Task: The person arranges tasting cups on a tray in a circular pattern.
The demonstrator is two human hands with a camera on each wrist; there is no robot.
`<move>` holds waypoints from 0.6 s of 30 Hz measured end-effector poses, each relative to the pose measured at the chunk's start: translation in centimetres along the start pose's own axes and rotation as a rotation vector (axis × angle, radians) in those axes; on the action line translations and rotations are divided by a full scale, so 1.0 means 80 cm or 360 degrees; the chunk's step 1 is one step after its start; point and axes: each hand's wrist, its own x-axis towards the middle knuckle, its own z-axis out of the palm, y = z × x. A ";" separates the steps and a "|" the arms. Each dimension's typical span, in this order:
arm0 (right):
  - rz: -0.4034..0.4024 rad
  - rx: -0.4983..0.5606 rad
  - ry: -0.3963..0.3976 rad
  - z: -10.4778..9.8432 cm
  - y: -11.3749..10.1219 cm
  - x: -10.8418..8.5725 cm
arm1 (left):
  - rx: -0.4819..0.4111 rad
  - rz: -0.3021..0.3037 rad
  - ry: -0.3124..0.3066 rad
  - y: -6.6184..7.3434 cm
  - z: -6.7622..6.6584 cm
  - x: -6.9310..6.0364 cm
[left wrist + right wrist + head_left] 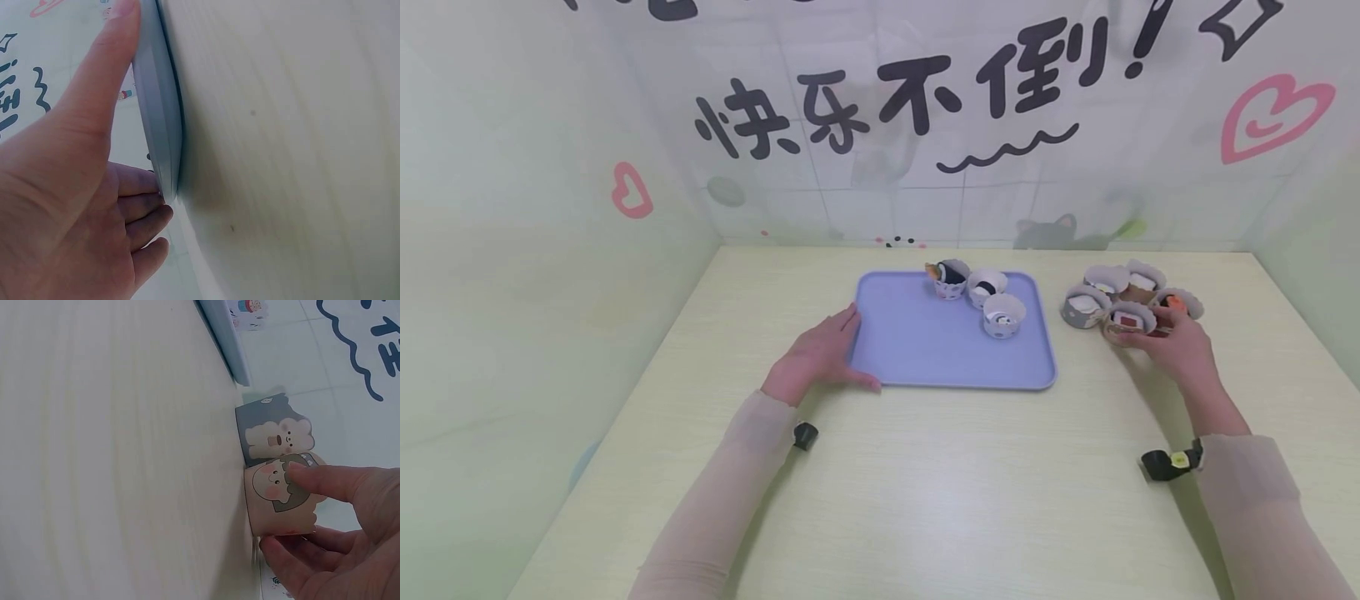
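Touching the tray [917, 350], head view: with the left hand [816, 354], straight-fingered along the tray's left rim, thumb spread along the near edge, gripping nothing.
Pinching a brown cup [1118, 330], head view: with the right hand [1183, 342], thumb and fingers curled about its sides, to the tray's right.
Cups on the tray, head view: three, in its far right part; a roll-filled cup [951, 291] by the far rim, a black-and-white-filled cup [981, 298] next to it, a white-filled cup [1002, 327] just nearer.
Cups off the tray, head view: clustered to its right, around the brown cup; a grey cup [1081, 317] nearest the tray, two back cups [1105, 276] behind, an orange-filled cup [1191, 305] farthest from it.
Wall, head view: beyond the tray, printed with black lettering [919, 108].
Tray edge, left wrist view: seen side-on, with thumb laid along it and fingertips at its corner.
Printed cups, right wrist view: cartoon face on the brown one, thumb pressed over it; bear on the grey one, between it and the tray.
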 end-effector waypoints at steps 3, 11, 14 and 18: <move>-0.0009 -0.0010 0.0007 0.000 0.001 0.000 | -0.0002 0.0001 0.0000 0.000 0.000 0.000; -0.0030 -0.0040 0.0027 -0.001 0.003 0.002 | -0.0029 -0.0006 -0.0008 0.002 -0.002 -0.002; -0.0033 -0.0043 0.0032 -0.002 0.003 0.001 | -0.0034 -0.0008 -0.0006 0.001 -0.002 -0.002; -0.0020 -0.0040 0.0027 -0.004 0.001 -0.002 | -0.0021 -0.0009 -0.0012 0.001 -0.002 -0.001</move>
